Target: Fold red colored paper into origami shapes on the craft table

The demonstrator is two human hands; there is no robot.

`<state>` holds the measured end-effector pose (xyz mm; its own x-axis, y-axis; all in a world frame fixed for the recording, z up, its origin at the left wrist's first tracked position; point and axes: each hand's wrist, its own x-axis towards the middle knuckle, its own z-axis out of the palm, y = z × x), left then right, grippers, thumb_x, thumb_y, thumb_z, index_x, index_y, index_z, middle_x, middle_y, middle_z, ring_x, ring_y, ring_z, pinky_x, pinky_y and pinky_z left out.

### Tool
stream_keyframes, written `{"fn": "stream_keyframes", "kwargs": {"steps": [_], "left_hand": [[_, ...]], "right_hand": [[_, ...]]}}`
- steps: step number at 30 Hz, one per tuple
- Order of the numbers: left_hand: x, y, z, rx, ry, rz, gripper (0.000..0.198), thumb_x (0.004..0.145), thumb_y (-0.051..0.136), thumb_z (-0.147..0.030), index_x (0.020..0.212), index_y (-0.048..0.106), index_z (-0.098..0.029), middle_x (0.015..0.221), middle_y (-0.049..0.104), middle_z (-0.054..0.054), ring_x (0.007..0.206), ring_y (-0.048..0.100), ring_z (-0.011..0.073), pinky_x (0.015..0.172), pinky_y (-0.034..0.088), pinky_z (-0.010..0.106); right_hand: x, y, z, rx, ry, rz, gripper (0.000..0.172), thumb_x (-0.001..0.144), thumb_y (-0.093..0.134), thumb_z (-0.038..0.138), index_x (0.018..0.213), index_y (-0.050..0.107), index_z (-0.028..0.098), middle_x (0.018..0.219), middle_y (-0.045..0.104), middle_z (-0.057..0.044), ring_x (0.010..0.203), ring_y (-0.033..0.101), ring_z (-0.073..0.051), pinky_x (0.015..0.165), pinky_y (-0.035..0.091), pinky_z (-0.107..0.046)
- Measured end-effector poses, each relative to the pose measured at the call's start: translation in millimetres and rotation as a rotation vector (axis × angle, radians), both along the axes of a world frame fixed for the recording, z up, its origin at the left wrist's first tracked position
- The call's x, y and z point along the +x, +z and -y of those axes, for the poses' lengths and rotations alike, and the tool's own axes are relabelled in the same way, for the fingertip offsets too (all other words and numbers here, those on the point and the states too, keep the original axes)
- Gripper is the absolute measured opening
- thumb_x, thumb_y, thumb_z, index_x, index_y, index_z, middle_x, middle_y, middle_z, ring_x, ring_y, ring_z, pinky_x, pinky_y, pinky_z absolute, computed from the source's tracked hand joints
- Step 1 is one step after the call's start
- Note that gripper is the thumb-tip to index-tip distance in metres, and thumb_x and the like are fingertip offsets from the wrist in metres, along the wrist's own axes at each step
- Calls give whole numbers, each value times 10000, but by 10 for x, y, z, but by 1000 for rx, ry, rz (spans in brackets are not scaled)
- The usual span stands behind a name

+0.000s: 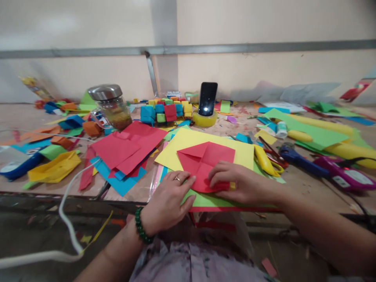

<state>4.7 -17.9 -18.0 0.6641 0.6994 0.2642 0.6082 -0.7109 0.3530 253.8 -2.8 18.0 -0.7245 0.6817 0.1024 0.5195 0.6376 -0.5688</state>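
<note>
A creased red paper sheet [216,154] lies turned at an angle on a yellow sheet [167,152], over a stack with green sheets [205,200]. My left hand [169,197] rests at its lower left edge, fingers stretched, thumb and index finger apart. A ring and a green bead bracelet are on this hand and wrist. My right hand [235,180] has curled fingers on the lower right of the red sheet, with its edge between thumb and fingers. The sheet's lower edge bends upward between the hands.
Left are loose red sheets [132,143], a glass jar [113,107] and a white cable [66,213]. Behind are folded paper cubes [170,112] and a phone [208,98] on a yellow tape roll [205,118]. Yellow-handled scissors [266,160] and a purple device [345,172] lie right.
</note>
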Motion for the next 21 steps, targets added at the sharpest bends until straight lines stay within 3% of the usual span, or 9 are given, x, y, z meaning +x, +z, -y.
{"fn": "stream_keyframes", "kwargs": {"steps": [4, 7, 10, 13, 17, 21], "left_hand": [[-90, -42, 13, -17, -39, 42, 370, 875, 544, -298, 1214, 607, -165, 1315, 572, 112, 1223, 461, 293, 1044, 394, 481], [-127, -85, 16, -9, -64, 71, 419, 861, 565, -323, 1237, 598, -141, 1298, 592, 112, 1216, 470, 288, 1037, 412, 456], [-134, -103, 18, -5, -77, 100, 445, 844, 579, -336, 1238, 601, -130, 1285, 603, 114, 1188, 489, 283, 1012, 438, 435], [-129, -88, 24, -23, -74, 122, 405, 823, 589, -325, 1173, 626, -123, 1279, 610, 122, 1184, 496, 288, 1016, 437, 438], [-123, -63, 34, -51, -64, 145, 389, 811, 591, -328, 1137, 611, -118, 1248, 623, 137, 1173, 506, 290, 1008, 448, 436], [-128, -79, 31, -37, -61, 156, 546, 814, 592, -312, 1307, 514, -93, 1225, 629, 145, 1155, 506, 284, 975, 470, 426]], "right_hand": [[101, -31, -235, -343, 92, -80, 180, 798, 693, 324, 905, 697, 179, 1052, 665, -78, 958, 617, -185, 844, 485, -308], [132, -98, -351, -477, 45, -133, 234, 832, 650, 390, 822, 679, 157, 919, 683, -51, 842, 622, -164, 727, 484, -278], [92, -178, -369, -420, -162, -159, 321, 831, 631, 452, 744, 657, 144, 702, 623, -10, 656, 560, -134, 570, 421, -251], [33, -265, -349, -249, -324, -193, 334, 784, 680, 458, 660, 622, 154, 696, 604, -17, 655, 541, -140, 581, 414, -265], [-7, -346, -339, -82, -382, -192, 317, 790, 683, 438, 630, 608, 175, 715, 607, -25, 668, 544, -146, 613, 431, -277], [-12, -368, -342, -33, -390, -174, 305, 798, 674, 441, 651, 621, 179, 722, 606, -33, 653, 543, -148, 594, 434, -278]]}}
